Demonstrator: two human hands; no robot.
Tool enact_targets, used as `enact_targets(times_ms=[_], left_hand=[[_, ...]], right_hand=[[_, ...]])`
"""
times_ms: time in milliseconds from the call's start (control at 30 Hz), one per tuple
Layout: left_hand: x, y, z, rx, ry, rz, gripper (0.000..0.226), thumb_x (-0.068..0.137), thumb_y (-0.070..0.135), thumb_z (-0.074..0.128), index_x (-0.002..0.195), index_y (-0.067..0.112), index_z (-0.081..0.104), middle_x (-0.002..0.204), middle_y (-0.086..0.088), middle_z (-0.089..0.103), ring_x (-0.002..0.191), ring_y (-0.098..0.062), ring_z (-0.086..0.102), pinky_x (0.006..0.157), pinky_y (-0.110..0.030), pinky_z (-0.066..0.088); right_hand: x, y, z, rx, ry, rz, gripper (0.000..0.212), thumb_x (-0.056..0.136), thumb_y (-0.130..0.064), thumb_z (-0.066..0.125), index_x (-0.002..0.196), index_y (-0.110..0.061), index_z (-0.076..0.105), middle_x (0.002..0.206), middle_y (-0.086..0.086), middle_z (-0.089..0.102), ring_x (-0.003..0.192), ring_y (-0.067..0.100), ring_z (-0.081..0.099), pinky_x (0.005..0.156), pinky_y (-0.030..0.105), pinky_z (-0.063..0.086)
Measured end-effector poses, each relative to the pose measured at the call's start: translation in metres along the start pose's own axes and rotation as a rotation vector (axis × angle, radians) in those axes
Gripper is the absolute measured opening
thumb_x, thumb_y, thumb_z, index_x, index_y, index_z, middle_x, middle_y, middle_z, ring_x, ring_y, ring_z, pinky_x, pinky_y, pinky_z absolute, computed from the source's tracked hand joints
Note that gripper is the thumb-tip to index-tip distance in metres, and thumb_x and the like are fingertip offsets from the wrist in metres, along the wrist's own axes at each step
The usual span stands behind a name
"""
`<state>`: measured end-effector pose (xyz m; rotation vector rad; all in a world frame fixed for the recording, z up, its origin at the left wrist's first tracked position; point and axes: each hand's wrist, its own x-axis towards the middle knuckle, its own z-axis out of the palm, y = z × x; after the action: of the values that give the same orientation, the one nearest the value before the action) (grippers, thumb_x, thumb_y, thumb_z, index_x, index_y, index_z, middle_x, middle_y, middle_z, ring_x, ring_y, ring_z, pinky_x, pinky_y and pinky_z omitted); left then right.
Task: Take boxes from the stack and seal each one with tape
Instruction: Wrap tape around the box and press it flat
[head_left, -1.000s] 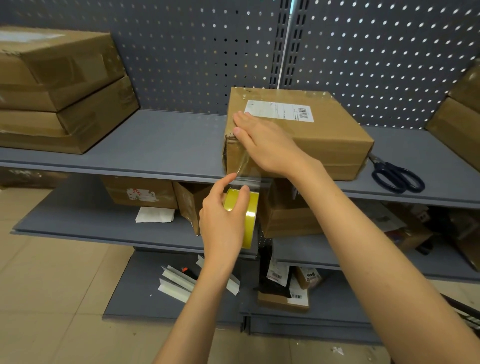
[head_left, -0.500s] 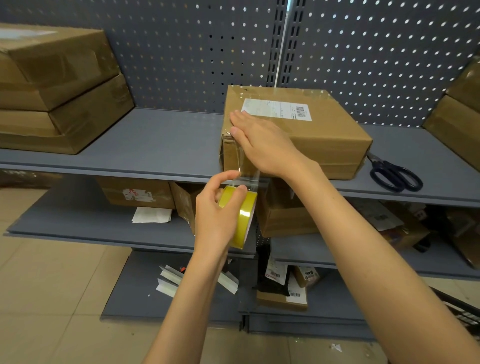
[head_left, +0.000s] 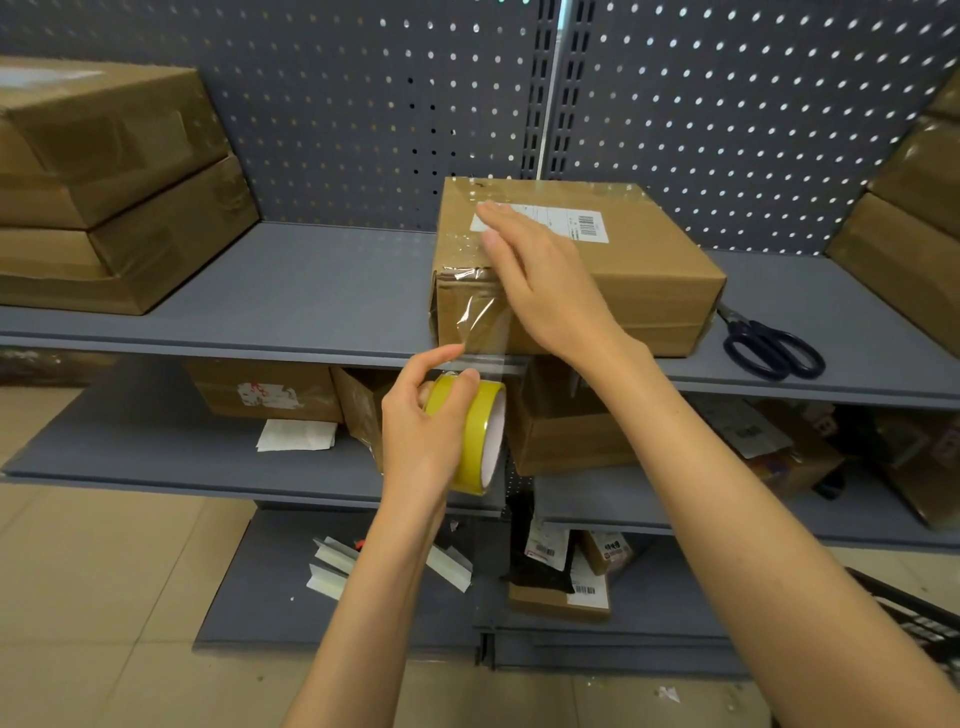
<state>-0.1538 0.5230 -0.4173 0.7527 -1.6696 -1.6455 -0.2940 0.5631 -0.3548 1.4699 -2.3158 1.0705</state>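
Since half a second back: right hand (head_left: 545, 283) slid further up onto top of cardboard box (head_left: 613, 270), fingertips now reaching white shipping label (head_left: 550, 223) rather than sitting at the near top edge; tape roll (head_left: 475, 434) held at much the same spot below the shelf lip. Right-hand fingers straight and together, laid flat across the box's near left corner, pressing clear tape strip (head_left: 480, 322) down over top and front face; nothing gripped. Left hand (head_left: 426, 431) curled around the yellow roll, thumb and forefinger pinching at its upper rim, just where the clear strip leaves the roll. Strip stretched from those pinching fingers up the box front to beneath the right palm, wrinkled and glossy. Box resting on grey top shelf (head_left: 311, 291), directly under the right fingers, against perforated back panel (head_left: 363, 114). Black-handled scissors (head_left: 769, 345) lying flat on the same shelf, well off to the right of the right wrist, just beside the box's right side. Stack of two boxes (head_left: 114, 197) far left of both hands, another stack (head_left: 914, 228) at the right edge. Below the left fingers: lower shelves with more cartons, loose paper sheet (head_left: 296, 435), scattered labels and small parcels.
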Motion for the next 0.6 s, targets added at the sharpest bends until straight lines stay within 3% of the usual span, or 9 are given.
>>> enact_targets(times_ms=[67,167,333,467,600], left_hand=[[0.001,0.0,0.0,0.001,0.005,-0.001,0.025,0.091,0.018,0.062,0.116,0.024,0.062,0.095,0.011,0.057,0.071,0.013,0.056,0.057,-0.002,0.043],[0.001,-0.001,0.0,0.006,0.017,-0.018,0.027,0.092,0.021,0.061,0.119,0.025,0.061,0.097,0.014,0.056,0.079,0.003,0.056,0.058,-0.005,0.044],[-0.001,-0.004,0.004,-0.008,0.035,-0.028,0.028,0.092,0.022,0.061,0.12,0.026,0.06,0.099,0.016,0.054,0.087,-0.001,0.054,0.068,-0.017,0.042],[-0.002,-0.006,0.01,0.003,0.039,-0.019,0.029,0.092,0.023,0.061,0.121,0.027,0.057,0.099,0.018,0.052,0.087,0.001,0.052,0.068,-0.017,0.041],[0.002,-0.01,0.011,0.021,0.046,-0.012,0.028,0.092,0.024,0.061,0.12,0.027,0.059,0.113,0.006,0.055,0.094,-0.004,0.053,0.073,-0.021,0.043]], right_hand=[[-0.007,0.009,-0.011,-0.052,0.123,-0.006,0.036,0.102,-0.023,0.038,0.131,-0.009,0.055,0.133,0.005,0.057,0.126,0.018,0.049,0.101,0.022,0.03],[-0.018,0.029,-0.034,-0.102,0.282,0.078,0.031,0.101,-0.023,0.041,0.121,-0.011,0.061,0.118,0.001,0.063,0.111,0.014,0.054,0.092,0.023,0.037],[-0.046,0.07,-0.067,-0.193,0.525,0.328,0.027,0.1,-0.02,0.041,0.113,-0.011,0.061,0.109,0.003,0.06,0.103,0.016,0.053,0.079,0.015,0.028],[-0.067,0.093,-0.079,-0.253,0.543,0.502,0.026,0.099,-0.021,0.043,0.112,-0.009,0.062,0.113,0.011,0.059,0.106,0.024,0.053,0.078,0.019,0.029],[-0.081,0.105,-0.086,-0.288,0.569,0.613,0.028,0.1,-0.025,0.045,0.112,-0.007,0.063,0.115,0.013,0.059,0.107,0.026,0.053,0.079,0.023,0.031]])
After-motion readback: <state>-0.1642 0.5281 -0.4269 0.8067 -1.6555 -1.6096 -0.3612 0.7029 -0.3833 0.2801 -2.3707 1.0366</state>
